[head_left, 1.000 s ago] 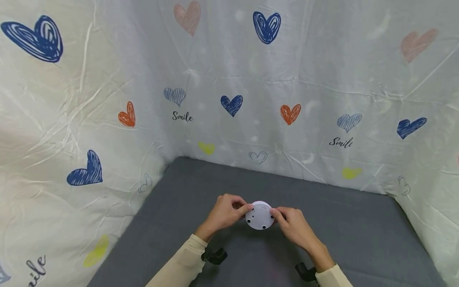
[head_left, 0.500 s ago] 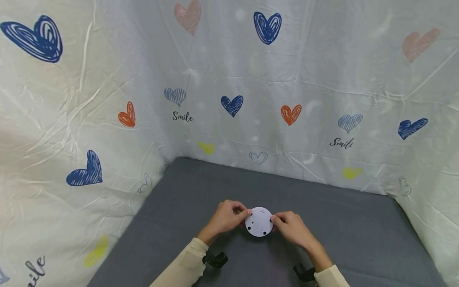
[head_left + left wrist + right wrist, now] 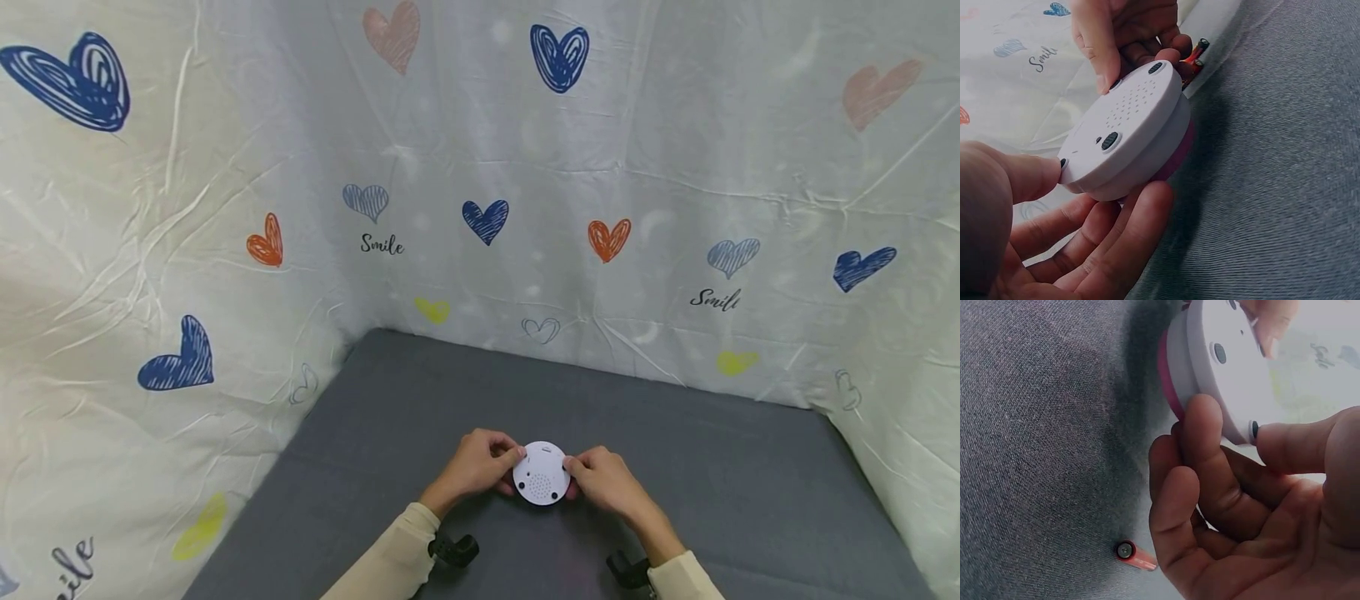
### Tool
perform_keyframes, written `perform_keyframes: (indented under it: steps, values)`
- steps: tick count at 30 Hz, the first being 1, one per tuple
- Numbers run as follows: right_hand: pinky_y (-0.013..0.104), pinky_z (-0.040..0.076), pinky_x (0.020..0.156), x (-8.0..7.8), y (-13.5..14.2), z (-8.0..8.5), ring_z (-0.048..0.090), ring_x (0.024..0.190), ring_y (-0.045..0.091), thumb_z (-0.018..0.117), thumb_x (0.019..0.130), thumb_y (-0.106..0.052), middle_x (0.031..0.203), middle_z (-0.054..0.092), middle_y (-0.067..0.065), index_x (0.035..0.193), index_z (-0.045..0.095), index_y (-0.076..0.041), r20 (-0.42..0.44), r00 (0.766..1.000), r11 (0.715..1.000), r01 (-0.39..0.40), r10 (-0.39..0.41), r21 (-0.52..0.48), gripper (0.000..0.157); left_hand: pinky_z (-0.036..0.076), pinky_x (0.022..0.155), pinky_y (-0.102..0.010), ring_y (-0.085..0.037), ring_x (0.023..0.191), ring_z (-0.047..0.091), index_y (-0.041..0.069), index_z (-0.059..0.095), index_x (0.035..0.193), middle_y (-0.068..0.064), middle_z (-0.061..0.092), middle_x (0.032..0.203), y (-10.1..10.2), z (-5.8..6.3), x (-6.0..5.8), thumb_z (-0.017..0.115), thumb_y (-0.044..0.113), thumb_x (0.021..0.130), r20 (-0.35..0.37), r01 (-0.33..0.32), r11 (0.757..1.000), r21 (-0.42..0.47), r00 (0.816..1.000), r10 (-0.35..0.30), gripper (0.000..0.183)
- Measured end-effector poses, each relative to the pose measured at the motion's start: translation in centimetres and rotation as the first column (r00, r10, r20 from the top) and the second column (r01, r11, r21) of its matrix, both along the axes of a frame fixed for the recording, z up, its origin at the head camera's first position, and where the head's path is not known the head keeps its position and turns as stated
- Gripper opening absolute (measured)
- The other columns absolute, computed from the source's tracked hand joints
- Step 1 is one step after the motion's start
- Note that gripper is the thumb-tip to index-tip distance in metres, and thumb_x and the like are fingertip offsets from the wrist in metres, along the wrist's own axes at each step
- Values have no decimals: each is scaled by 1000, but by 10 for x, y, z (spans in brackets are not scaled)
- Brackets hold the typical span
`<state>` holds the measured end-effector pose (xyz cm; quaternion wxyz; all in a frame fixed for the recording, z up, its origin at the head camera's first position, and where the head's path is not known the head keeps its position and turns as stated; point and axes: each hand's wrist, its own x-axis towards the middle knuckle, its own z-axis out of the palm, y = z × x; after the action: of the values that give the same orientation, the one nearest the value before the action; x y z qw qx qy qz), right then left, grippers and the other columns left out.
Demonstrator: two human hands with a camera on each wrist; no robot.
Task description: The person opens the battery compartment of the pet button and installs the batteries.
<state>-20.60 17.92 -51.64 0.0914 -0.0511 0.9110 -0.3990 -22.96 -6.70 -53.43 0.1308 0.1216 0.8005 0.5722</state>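
Observation:
A round white device with a pink underside band is held between both hands, its flat face with small black feet turned up. A patch of small speaker holes shows on that face. My left hand pinches its left edge, thumb on the face and fingers beneath. At the opposite edge my right hand grips it in the same way, thumb by a black foot. The device is tilted in both wrist views, close over the grey cloth.
Red batteries lie on the grey cloth beyond the right hand in the left wrist view; one battery shows below the right fingers in the right wrist view. A heart-printed curtain surrounds the cloth-covered surface.
Both hands have brought the device a little nearer to the body. Its face has tipped further toward the head camera, so the speaker holes and a small slot show more plainly.

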Motion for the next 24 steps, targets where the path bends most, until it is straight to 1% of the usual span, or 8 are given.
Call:
perform_keyframes:
  steps: [5, 11, 19, 24]
  values:
    - [27, 34, 55, 0, -3, -3, 46, 58, 12, 60, 108, -23, 62, 69, -1, 65, 74, -11, 0, 1000, 999, 1, -1, 39, 47, 68, 60, -38, -27, 63, 78, -4, 79, 114, -8, 76, 84, 0, -5, 1, 72, 16, 106, 41, 11, 999, 41, 999, -13, 22]
    - [28, 36, 53, -2, -6, -1, 49, 55, 13, 59, 108, -22, 59, 67, -1, 63, 72, -10, -14, 1000, 997, 12, -11, 75, 49, 69, 62, -38, -22, 65, 76, -4, 77, 122, -8, 75, 87, 0, -9, 2, 69, 16, 107, 91, 10, 997, 81, 996, -17, 26]
    - [29, 36, 52, -2, -10, -2, 49, 54, 14, 58, 109, -21, 59, 66, -2, 64, 71, -11, -38, 999, 995, 31, -27, 96, 49, 70, 69, -40, -21, 75, 78, -8, 72, 131, -13, 78, 101, -1, -11, 1, 73, 9, 101, 180, 6, 988, 153, 983, -34, 34]
    - [29, 36, 52, -2, -10, -2, 49, 54, 14, 60, 109, -23, 59, 60, -3, 64, 68, -13, -78, 997, 990, 37, -27, 138, 47, 70, 70, -39, -20, 76, 77, -8, 72, 128, -14, 77, 100, 0, -12, 1, 74, 9, 99, 216, -14, 986, 166, 976, -23, 34]
